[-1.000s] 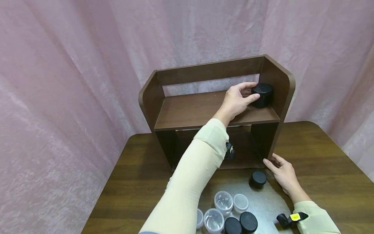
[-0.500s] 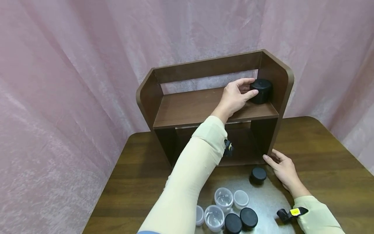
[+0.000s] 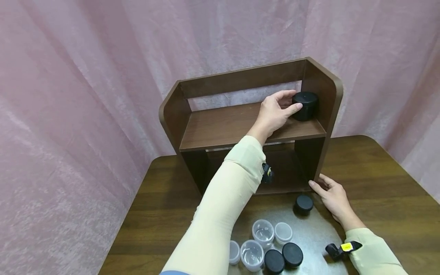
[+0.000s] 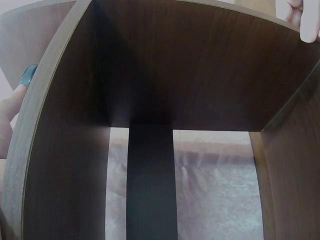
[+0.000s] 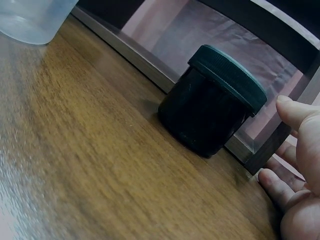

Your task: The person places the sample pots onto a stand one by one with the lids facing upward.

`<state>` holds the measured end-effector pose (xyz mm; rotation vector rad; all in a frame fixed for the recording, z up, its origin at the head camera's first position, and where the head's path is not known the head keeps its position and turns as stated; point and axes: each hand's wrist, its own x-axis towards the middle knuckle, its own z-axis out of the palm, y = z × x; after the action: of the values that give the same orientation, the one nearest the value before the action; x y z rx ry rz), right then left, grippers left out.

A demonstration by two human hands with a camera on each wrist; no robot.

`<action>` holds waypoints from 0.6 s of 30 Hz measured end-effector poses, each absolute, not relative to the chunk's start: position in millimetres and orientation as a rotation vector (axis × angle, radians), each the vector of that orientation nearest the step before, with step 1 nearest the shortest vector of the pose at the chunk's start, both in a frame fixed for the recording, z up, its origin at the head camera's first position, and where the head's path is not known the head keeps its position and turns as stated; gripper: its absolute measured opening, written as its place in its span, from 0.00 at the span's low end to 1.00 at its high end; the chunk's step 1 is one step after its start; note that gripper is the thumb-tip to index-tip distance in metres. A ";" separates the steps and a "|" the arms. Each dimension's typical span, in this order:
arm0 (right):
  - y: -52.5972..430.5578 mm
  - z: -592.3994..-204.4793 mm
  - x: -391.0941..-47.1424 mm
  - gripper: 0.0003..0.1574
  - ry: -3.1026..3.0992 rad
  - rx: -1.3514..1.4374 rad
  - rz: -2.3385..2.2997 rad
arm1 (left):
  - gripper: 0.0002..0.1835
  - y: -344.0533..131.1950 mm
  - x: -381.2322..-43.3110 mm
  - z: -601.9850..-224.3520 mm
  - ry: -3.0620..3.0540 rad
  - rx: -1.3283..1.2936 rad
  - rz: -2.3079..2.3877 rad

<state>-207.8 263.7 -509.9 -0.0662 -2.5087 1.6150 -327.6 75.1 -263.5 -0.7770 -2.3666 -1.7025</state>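
On the upper level of the brown wooden shelf, a round black jar with a lid stands near the right side panel. My left hand holds it from the left, thumb at the front and fingers toward the back. In the left wrist view only part of that hand shows, past the shelf board. Down at the table, my right hand grips the shelf's lower right corner, thumb on the front edge and fingers round the outer side. A smaller black jar stands upright just in front of that corner.
Several clear plastic cups and a cup with a frosted lid stand at the table's front. Beside them are two black-lidded jars. The wooden table extends to both sides; a pink curtain hangs behind.
The head view has tipped down a little, so the shelf and table sit higher in it. Both hands keep the same hold on the jar and the shelf.
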 end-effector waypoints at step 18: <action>254.1 -514.1 -216.4 0.46 -2.502 -0.040 1.640 | 0.17 56.9 -328.8 -266.0 -2.251 -0.605 -1.828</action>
<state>-216.4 254.1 -514.1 -0.0396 -2.5018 1.6401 -328.8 56.9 -266.0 -0.6049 -2.2509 -1.8276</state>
